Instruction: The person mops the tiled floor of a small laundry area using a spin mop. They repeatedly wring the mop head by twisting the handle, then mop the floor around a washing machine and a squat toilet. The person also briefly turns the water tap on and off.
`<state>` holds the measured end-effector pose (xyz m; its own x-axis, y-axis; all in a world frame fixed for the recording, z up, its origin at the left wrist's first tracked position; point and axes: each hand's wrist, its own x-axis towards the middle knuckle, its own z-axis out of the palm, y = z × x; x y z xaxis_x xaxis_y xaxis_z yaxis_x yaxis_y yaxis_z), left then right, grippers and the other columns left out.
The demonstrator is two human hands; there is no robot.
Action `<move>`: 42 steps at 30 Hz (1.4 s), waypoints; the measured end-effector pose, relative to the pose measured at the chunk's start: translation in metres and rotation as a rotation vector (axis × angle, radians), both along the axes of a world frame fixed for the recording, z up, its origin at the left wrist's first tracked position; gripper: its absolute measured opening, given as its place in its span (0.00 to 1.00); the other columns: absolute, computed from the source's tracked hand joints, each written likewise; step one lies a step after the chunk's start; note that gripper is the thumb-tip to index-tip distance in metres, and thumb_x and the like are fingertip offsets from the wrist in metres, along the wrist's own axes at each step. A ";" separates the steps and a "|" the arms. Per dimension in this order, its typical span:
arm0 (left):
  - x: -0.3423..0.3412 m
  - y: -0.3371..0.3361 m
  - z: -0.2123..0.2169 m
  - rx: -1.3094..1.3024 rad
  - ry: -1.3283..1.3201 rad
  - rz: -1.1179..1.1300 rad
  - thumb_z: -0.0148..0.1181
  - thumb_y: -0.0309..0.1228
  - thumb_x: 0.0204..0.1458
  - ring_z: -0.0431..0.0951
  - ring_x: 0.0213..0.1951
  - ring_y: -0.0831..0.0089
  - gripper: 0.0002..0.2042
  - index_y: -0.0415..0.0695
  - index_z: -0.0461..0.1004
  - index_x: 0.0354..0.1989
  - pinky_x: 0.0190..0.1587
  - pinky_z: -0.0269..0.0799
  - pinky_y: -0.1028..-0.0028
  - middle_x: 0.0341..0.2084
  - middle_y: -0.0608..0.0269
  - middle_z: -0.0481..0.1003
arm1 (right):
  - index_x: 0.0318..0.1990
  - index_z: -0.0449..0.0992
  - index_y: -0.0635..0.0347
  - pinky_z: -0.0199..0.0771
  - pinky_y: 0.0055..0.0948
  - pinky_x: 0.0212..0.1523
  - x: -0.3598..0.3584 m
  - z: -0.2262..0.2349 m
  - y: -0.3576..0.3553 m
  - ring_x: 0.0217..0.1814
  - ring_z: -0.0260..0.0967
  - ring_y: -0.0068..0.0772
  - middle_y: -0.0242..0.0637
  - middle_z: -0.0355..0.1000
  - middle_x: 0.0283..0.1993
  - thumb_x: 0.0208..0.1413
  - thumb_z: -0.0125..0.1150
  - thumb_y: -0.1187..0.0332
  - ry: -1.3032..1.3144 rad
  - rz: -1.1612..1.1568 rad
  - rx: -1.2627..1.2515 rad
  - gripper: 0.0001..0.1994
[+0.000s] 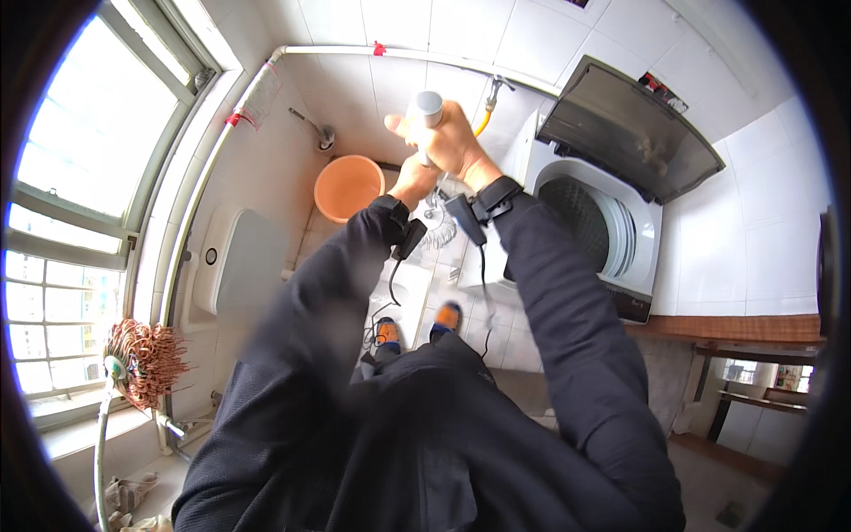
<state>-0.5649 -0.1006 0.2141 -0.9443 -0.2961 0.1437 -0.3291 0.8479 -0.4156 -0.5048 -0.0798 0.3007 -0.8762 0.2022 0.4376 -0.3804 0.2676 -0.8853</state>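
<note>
Both arms reach forward over the floor, wrapped around an upright white mop handle (pixel 429 105) whose rounded grey end points up at me. My right hand (pixel 456 142) is closed around it near the top, with one digit sticking out to the left. Just below, my left hand (pixel 414 182) is closed on the same handle, partly hidden by the right hand. White strands (pixel 441 232) that look like the mop's head spread on the tiles beneath. Dark devices with cables are strapped at both wrists.
An orange bucket (pixel 349 188) stands left of my hands. At right is a top-loading washing machine (pixel 634 266) with its dark lid (pixel 631 129) raised. A white urinal (pixel 239 257) hangs on the left wall, near a brown-stranded mop (pixel 146 363) by the window.
</note>
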 end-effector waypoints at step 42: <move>0.016 -0.058 0.153 1.798 -0.719 -1.533 0.69 0.38 0.52 0.68 0.20 0.82 0.14 0.44 0.76 0.21 0.27 0.63 0.76 0.15 0.71 0.70 | 0.27 0.76 0.57 0.68 0.20 0.21 0.040 0.207 0.007 0.18 0.66 0.20 0.28 0.68 0.19 0.55 0.68 0.63 0.409 0.324 -0.046 0.10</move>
